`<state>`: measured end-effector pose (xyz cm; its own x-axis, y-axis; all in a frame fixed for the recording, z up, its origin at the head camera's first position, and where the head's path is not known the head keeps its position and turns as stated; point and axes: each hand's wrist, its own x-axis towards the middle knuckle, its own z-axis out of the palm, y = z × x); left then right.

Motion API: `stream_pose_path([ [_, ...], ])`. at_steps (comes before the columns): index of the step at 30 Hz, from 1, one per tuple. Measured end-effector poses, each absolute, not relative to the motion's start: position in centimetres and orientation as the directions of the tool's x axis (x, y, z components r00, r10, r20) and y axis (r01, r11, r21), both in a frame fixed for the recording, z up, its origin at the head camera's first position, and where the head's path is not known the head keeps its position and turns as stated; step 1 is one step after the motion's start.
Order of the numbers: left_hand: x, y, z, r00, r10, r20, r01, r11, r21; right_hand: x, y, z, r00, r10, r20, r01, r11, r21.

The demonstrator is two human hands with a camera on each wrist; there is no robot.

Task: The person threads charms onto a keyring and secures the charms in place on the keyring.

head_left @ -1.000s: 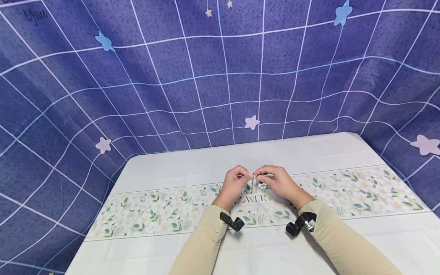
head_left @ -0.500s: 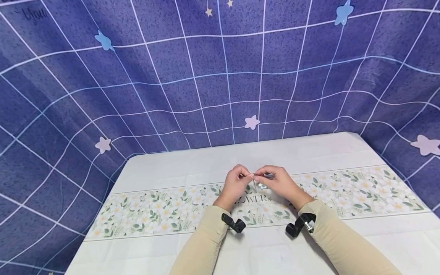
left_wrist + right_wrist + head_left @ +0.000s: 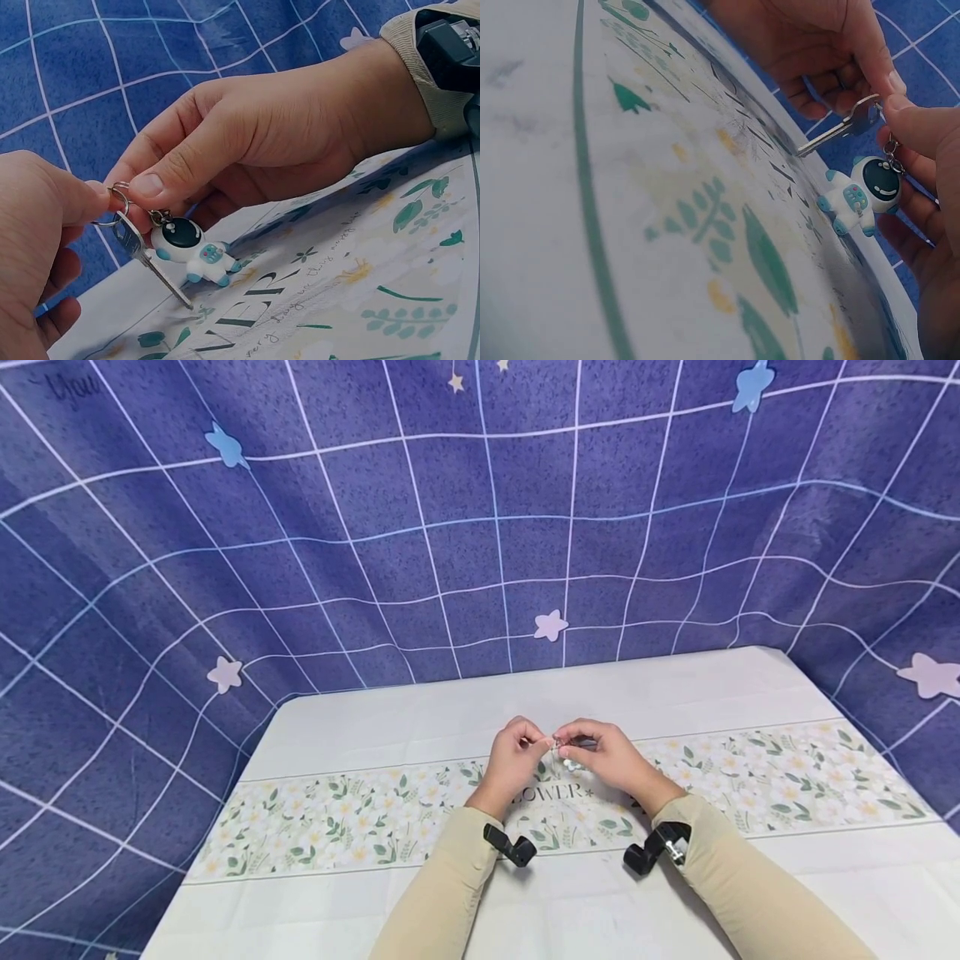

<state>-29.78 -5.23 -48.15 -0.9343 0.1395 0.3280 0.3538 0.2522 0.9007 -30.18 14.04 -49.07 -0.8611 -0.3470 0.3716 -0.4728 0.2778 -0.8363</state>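
Observation:
Above the table, both hands meet over a small keychain. My left hand pinches the metal key ring between thumb and forefinger. The thumb and forefinger of my right hand pinch the ring's other side, near the short chain. A silver key hangs from the ring, its blade pointing down. Beside it, under the right hand's fingertips, dangles a white and light-blue astronaut charm with a dark visor. In the right wrist view, my thumb partly hides the ring.
A white tablecloth with a printed flower band covers the table. Behind it hangs a blue gridded curtain with stars. Black wrist cameras are strapped over both beige sleeves.
Both hands stay almost in place, with small finger movements at the ring. The key and charm have shifted slightly below the fingertips.

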Motion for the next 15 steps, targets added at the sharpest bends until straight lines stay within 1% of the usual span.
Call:
stream_pose_path([
  [5, -29.9, -5.2, -48.2, -0.929, 0.153, 0.336, 0.364, 0.229, 0.903, -30.2, 14.1, -49.0, -0.867, -0.345, 0.359, -0.456, 0.260, -0.851],
  [12, -29.9, -5.2, -48.3, -0.926, 0.171, 0.337, 0.369, 0.207, 0.906, -29.6, 13.9, -47.8, -0.879, -0.333, 0.341, -0.409, 0.163, -0.898],
  [15, -29.9, -5.2, -48.3, -0.922, 0.178, 0.345, 0.379, 0.220, 0.899, -29.4, 13.9, -47.5, -0.883, -0.327, 0.337, -0.400, 0.149, -0.904],
])
